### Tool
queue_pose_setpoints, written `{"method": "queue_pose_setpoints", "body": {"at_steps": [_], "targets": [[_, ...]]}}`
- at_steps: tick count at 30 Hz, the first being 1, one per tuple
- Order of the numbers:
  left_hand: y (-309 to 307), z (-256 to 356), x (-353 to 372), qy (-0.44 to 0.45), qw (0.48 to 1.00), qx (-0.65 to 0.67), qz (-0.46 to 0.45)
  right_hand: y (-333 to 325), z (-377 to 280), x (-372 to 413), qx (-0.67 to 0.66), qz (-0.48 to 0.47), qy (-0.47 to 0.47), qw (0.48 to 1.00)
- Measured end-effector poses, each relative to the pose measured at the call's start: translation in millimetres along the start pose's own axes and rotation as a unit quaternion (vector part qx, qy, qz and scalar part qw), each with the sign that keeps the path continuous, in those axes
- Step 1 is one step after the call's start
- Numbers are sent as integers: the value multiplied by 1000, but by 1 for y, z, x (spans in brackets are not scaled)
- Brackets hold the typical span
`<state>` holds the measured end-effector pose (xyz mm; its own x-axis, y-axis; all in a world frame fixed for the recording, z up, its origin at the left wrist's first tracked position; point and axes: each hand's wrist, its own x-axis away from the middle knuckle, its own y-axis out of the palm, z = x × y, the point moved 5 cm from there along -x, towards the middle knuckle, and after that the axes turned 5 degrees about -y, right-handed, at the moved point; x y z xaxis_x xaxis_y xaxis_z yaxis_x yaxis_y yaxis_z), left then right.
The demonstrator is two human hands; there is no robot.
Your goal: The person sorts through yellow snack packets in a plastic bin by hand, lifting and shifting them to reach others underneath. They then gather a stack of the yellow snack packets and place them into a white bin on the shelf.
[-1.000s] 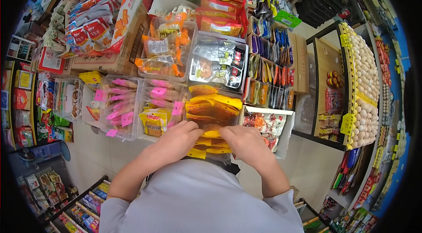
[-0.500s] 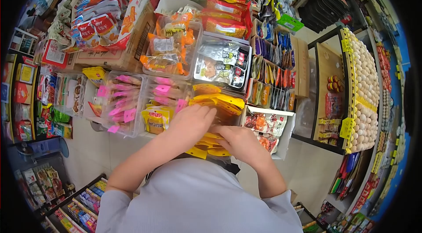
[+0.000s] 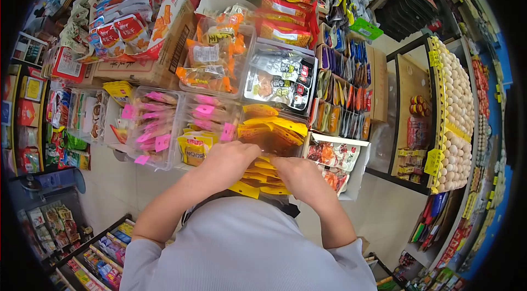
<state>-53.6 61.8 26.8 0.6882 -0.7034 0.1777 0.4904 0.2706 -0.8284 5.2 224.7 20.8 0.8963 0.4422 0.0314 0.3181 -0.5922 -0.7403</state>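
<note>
Yellow packets (image 3: 259,177) stand in a row close to my body, and more yellow packets (image 3: 274,126) lean in the same bin farther off. Between the two groups is a brownish gap. My left hand (image 3: 236,160) rests at the left edge of the near packets, its fingers bent toward the gap. From the right, my right hand (image 3: 299,175) touches the near packets with curled fingers. The fingertips of both hands are partly hidden, and whether either one pinches a packet cannot be made out.
Clear tubs of pink-tagged packets (image 3: 156,126) stand at the left. A white box of red-and-white packets (image 3: 332,154) is at the right, with black-and-silver packs (image 3: 279,79) behind. Egg trays (image 3: 453,115) fill a rack farther right.
My left hand has moved back toward my body, off the far yellow packets, uncovering more of them and the gap. My right hand has shifted only slightly.
</note>
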Motion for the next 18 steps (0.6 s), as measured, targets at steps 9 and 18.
{"method": "queue_pose_setpoints", "body": {"at_steps": [9, 18], "targets": [[0, 4, 3, 1, 996, -24, -89, 13, 2, 1, 6, -16, 67, 998], [9, 22, 19, 50, 998, -28, -9, -42, -2, 8, -32, 97, 32, 994]]}}
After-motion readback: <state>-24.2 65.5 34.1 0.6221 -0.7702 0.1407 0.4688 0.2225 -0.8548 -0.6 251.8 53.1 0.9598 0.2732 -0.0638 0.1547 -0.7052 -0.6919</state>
